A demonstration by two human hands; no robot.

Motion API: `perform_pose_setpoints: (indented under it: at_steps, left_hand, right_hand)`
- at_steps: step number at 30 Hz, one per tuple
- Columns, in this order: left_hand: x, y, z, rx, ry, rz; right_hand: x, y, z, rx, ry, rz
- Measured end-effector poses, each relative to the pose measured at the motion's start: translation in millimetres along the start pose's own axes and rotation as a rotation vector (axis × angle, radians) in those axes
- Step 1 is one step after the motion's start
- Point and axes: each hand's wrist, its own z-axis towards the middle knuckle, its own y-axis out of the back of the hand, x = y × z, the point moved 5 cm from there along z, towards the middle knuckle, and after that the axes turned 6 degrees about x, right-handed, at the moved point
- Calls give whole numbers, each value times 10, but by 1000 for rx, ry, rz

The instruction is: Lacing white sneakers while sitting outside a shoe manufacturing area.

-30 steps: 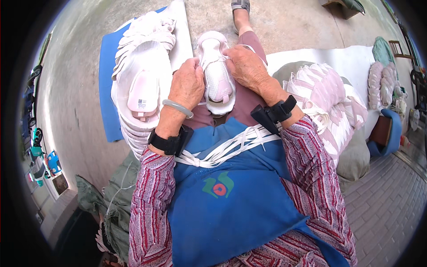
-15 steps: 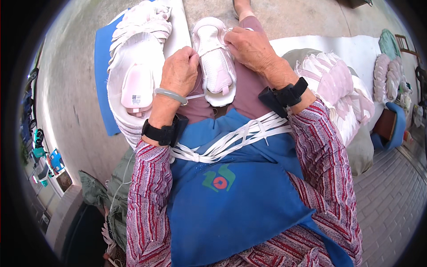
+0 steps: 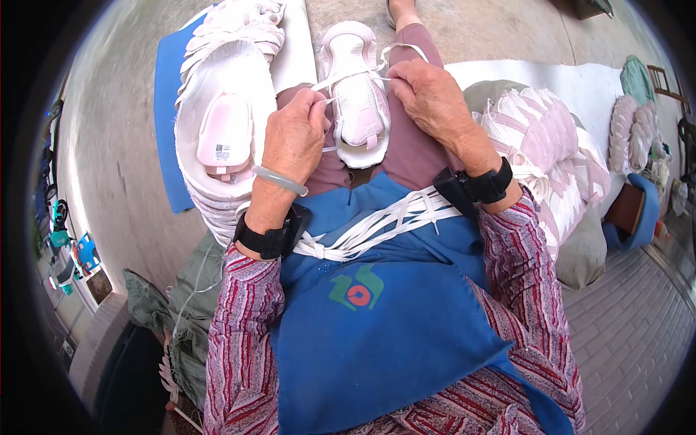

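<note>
A pale pink and white shoe (image 3: 359, 94) lies sole-down on my lap, toe pointing away from me. My left hand (image 3: 293, 138) pinches a white lace (image 3: 335, 81) beside the shoe's left edge. At the shoe's right edge my right hand (image 3: 428, 90) grips the lace's other end, which loops up past my fingers. A bundle of loose white laces (image 3: 377, 225) is draped across my blue apron (image 3: 370, 319) just below both wrists.
A tall stack of matching pink shoes (image 3: 225, 116) rests on a blue mat (image 3: 168, 123) to my left. More pink shoes (image 3: 540, 145) are piled on a white sheet to my right. A green sack (image 3: 163, 319) sits at lower left, brick paving at right.
My hands have drawn apart to the shoe's two sides, pulling the lace taut across it. Earlier both hands sat closer together over the shoe.
</note>
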Motion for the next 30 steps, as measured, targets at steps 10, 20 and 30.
perform_pose_setpoints:
  at_steps: [10, 20, 30]
  left_hand:
    - [130, 77, 190, -40, -7, 138]
    - [158, 93, 282, -35, -54, 59]
    - [204, 90, 357, 114, 12, 5]
  right_hand:
    - [71, -25, 75, 5, 64, -70]
    - [74, -21, 147, 103, 89, -68]
    - [67, -7, 204, 111, 154, -49]
